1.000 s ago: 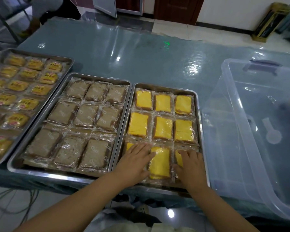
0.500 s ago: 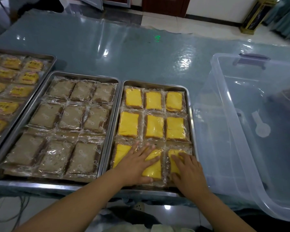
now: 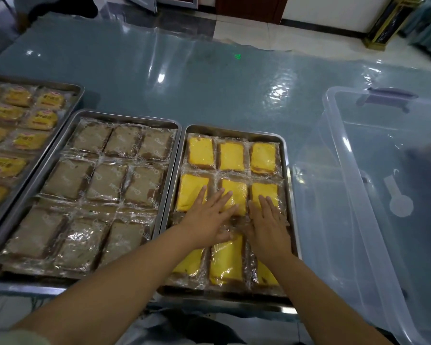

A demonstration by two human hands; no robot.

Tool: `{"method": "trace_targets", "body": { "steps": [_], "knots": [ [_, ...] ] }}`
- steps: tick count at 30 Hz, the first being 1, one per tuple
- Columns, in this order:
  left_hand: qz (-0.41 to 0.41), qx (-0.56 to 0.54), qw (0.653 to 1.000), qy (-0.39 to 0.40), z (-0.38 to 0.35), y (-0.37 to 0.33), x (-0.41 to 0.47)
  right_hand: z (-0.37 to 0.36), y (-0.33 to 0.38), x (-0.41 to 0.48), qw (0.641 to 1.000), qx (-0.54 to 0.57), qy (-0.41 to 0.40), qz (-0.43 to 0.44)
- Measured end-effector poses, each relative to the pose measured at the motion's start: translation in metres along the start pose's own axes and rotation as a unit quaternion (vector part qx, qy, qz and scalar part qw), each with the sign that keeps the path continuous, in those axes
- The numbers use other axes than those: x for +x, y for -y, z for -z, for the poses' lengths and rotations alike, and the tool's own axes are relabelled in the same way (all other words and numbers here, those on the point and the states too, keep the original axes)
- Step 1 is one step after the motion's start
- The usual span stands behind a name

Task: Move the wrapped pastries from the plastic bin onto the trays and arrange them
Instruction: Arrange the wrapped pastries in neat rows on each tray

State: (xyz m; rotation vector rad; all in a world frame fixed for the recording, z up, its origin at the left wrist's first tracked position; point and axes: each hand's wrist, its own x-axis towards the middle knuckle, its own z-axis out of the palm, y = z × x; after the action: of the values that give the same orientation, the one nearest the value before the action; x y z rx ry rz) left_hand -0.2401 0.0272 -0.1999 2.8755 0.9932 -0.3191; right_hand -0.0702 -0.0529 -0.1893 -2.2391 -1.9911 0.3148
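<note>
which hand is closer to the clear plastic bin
Right. The right hand lies flat on the yellow pastries at the right edge of the tray, beside the bin; the left hand rests nearer the middle.

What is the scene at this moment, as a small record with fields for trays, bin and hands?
right tray: nine yellow pastries, three rows of three
middle tray: nine brown pastries
left tray: labelled pastries, partly out of view
bin: clear plastic, right of the trays
left hand: flat, fingers straight, pressing the yellow pastries
right hand: flat beside it, pressing too
</note>
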Motion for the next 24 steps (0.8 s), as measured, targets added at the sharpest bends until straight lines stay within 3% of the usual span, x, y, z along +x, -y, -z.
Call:
{"method": "trace_targets", "body": {
  "steps": [6,17,19,24],
  "knots": [
    [-0.012,0.006,0.999,0.035,0.000,0.000,0.026,-0.014,-0.009,0.009,0.996,-0.066,0.060,-0.010],
    [-0.019,-0.001,1.000,0.012,-0.022,0.006,0.018,-0.018,-0.016,0.005,0.995,-0.081,0.063,-0.016],
    [0.007,-0.021,1.000,-0.003,-0.020,0.009,0.023,-0.017,-0.014,0.006,0.995,-0.075,0.061,-0.024],
    [0.161,-0.063,0.983,-0.058,-0.004,0.047,0.053,-0.017,-0.009,0.013,0.996,-0.043,0.050,-0.055]
  ]
}}
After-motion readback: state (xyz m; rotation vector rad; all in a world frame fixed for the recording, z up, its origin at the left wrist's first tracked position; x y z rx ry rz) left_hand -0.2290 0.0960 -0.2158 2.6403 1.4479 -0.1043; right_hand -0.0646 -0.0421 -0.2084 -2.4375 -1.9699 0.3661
